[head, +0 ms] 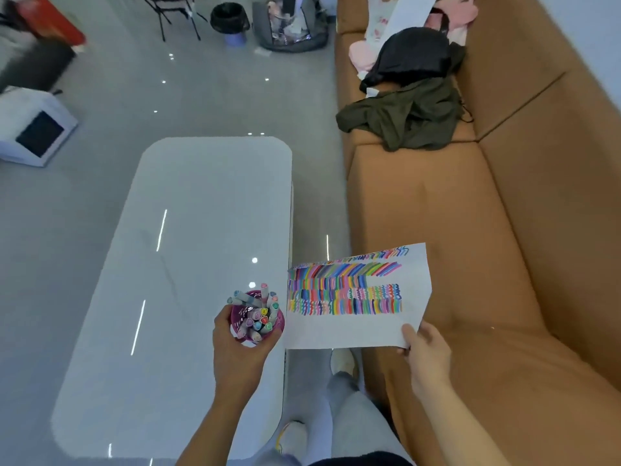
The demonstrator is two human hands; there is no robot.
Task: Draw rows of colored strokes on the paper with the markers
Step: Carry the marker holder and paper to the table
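Head: left hand [239,348] round marker cup [281,323]

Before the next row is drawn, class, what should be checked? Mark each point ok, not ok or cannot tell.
1. Left hand grips the cup firmly: ok.
2. Right hand holds the paper: ok, it pinches the lower right corner.
3. Markers all stand in the cup, none loose: ok.
4. Paper lies flat on the table: not ok, it is held up past the table's right edge.
5. Blank room for another row: ok, there is a white strip below the last row.
6. Cup rests on the table: cannot tell.
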